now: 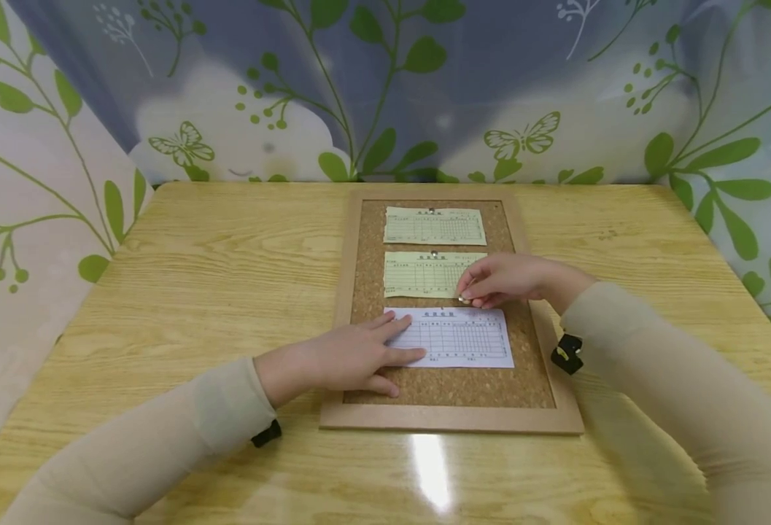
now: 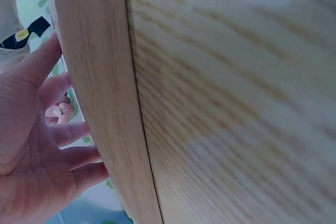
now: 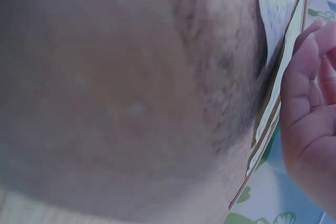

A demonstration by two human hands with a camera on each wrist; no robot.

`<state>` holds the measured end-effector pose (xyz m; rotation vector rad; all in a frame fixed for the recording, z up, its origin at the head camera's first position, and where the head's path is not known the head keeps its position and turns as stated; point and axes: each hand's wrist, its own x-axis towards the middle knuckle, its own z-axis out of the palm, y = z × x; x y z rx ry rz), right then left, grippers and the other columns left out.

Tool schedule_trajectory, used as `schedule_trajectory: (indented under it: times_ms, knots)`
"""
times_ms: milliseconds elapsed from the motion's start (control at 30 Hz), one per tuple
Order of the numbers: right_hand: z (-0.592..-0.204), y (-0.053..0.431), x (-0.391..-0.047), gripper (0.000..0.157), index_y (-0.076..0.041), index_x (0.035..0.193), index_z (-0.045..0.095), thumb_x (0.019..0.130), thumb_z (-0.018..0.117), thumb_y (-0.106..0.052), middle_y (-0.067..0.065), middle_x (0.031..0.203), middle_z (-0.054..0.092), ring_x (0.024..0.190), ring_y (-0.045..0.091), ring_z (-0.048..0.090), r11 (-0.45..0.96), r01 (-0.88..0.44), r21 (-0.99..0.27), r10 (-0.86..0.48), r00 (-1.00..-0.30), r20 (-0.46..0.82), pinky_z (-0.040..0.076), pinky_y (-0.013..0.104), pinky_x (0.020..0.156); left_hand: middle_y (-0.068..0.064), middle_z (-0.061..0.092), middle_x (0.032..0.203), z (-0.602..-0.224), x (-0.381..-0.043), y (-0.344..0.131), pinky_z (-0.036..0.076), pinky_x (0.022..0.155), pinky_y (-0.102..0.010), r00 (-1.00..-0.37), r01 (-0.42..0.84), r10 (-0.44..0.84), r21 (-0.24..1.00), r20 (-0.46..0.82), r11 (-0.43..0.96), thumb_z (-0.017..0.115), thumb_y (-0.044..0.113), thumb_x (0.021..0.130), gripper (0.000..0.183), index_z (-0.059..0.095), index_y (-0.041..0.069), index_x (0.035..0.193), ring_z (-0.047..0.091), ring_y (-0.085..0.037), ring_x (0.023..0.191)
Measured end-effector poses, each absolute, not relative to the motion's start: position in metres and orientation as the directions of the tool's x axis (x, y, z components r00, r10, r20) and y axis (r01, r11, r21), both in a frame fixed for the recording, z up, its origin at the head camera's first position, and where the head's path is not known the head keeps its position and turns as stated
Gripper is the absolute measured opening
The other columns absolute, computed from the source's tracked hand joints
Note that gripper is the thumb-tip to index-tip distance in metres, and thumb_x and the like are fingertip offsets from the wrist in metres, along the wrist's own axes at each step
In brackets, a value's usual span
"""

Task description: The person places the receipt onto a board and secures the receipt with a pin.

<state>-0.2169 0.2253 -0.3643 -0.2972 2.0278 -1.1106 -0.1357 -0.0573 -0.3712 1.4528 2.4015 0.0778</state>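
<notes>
On a wood-framed cork board (image 1: 438,390) lie three printed slips, one above another. My left hand (image 1: 352,357) rests with spread fingers on the left part of the lowest, white slip (image 1: 470,339). Over the lower right of the middle, yellow slip (image 1: 418,277), my right hand (image 1: 506,279) pinches a small shiny thumbtack (image 1: 462,299) between thumb and fingers. Tacks stand at the top edges of the middle slip and the upper slip (image 1: 434,227). In the right wrist view the right fingers (image 3: 299,85) are curled, and what they pinch is hidden.
The board lies on a wood-grain table (image 1: 227,255). Behind and beside the table hang leaf-patterned panels (image 1: 424,87). A black wrist strap (image 1: 567,354) shows by the right sleeve, close to the board's frame.
</notes>
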Motion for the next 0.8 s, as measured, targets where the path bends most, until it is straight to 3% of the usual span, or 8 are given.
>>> schedule_trajectory:
  times_ms: [500,800]
  knots:
    - [-0.364,0.204,-0.219,0.016,0.003,0.103,0.061,0.095,0.053,-0.008,0.002,0.077,0.057,0.069,0.01,0.053,0.626,0.109,-0.772,-0.541,-0.653,-0.531,0.047,0.023,0.064,-0.023,0.013,0.151,-0.371,-0.136,-0.057,0.022,0.108,-0.047,-0.433,0.832,0.858,0.243,-0.275,0.498,0.054,0.048,0.09,0.063,0.038,0.021,0.144,0.015,-0.046,0.135]
    - [-0.364,0.194,-0.216,0.014,0.001,0.099,0.064,0.094,0.055,-0.009,0.002,0.074,0.059,0.064,0.01,0.053,0.694,0.022,-0.72,-0.504,-0.699,-0.507,0.047,0.023,0.061,-0.023,0.012,0.151,-0.373,-0.136,-0.057,0.019,0.109,-0.047,-0.423,0.831,0.866,0.268,-0.267,0.488,0.054,0.047,0.09,0.063,0.038,0.02,0.144,0.012,-0.046,0.135]
